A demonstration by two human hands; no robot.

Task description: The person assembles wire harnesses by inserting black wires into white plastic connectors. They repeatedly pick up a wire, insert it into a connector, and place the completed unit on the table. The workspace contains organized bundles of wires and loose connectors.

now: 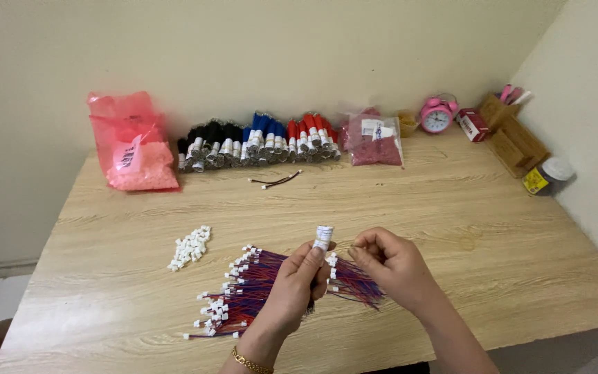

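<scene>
We see the left hand (297, 280) closed around a small bundle of wires (322, 237), its white taped end poking up above the fingers; the rest of the bundle is hidden inside the fist. The right hand (390, 266) is curled just beside it, fingertips pinched together, but what they pinch is too small for us to make out. Under both hands lies a spread of red and blue wires with white plugs (243, 291), partly covered by the wrists. A little heap of loose white plugs (189, 247) sits to the left on the bench (451, 208). Well back, along the wall, we see a row of black, blue and red wire bundles (257, 142), a pink bag (133, 142), a bag of dark red bits (375, 140) and a pink alarm clock (437, 116). A single wire pair (275, 181) lies alone before the row.
</scene>
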